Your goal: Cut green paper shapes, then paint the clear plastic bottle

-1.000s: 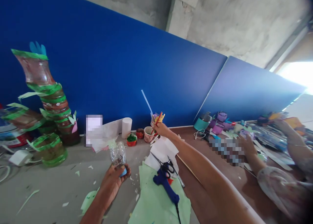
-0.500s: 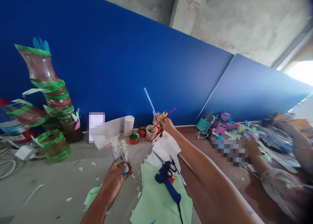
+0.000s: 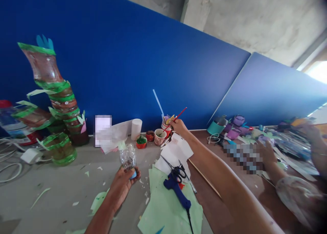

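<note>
My left hand (image 3: 129, 179) is closed around the lower end of a small clear plastic bottle (image 3: 127, 155), by its blue cap (image 3: 133, 174). Between the fingers of my right hand (image 3: 178, 125) is a thin red paintbrush (image 3: 182, 113), slanted with its lower end over the mouth of a patterned paper cup (image 3: 160, 138). Its tip is too small to make out. Left of the cup stand a tub of green paint (image 3: 141, 142) and a small red-brown pot (image 3: 150, 136). Behind my right hand, another cup holds a clear stick (image 3: 158, 103) and other tools.
A blue glue gun (image 3: 177, 193) and black scissors (image 3: 176, 171) lie on green paper sheets (image 3: 166, 213). A painted bottle tower (image 3: 63, 101) stands at left, near a white charger (image 3: 32, 156). At right, a co-worker's hands (image 3: 269, 155) are among craft pieces.
The view has shifted slightly, moving the scene a little to the right. My right hand and the paintbrush have moved only slightly near the cup; my left hand still holds the bottle.
</note>
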Motion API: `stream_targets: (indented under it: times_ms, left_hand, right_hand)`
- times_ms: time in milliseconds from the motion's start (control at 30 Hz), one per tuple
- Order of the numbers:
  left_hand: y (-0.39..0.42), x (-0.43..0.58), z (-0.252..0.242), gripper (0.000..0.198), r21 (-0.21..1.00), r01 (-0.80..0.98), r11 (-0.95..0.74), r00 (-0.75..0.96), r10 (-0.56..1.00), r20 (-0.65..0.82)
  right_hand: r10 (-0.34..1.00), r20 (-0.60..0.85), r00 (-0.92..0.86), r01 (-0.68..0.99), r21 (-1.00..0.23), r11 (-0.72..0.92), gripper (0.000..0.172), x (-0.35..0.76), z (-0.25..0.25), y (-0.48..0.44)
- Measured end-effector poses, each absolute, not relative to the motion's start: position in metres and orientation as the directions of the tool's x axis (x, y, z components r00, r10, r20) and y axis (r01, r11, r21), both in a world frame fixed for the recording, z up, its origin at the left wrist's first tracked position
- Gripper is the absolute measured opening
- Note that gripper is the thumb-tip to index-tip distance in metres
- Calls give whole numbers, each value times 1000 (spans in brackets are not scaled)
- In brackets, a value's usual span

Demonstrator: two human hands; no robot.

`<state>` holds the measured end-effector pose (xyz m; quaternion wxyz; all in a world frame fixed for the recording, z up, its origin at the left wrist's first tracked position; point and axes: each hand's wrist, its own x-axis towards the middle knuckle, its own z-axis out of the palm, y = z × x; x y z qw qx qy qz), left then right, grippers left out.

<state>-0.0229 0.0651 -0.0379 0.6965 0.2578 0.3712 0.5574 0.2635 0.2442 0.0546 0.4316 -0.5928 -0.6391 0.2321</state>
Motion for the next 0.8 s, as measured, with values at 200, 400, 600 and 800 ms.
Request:
stream_targets:
  times_ms: [200, 400, 600, 800]
  left_hand:
    - [65, -22, -35, 37, 778, -574, 255, 91, 964, -248]
    - [63, -23, -30, 35, 770, -581, 264, 91, 961, -261]
    - [64, -22, -29, 31, 768, -584, 264, 94, 961, -258]
    - [64, -22, -30, 31, 786, -568, 247, 103, 968, -230]
  right_hand:
    - [943, 304, 134, 510, -837, 197, 33, 275, 75, 232]
    - [955, 285, 84, 503, -839, 206, 31, 273, 79, 220]
    - [966, 259, 22, 514, -831, 211, 21, 267, 79, 216]
    - [962, 272, -27, 538, -807, 243, 14, 266, 81, 211]
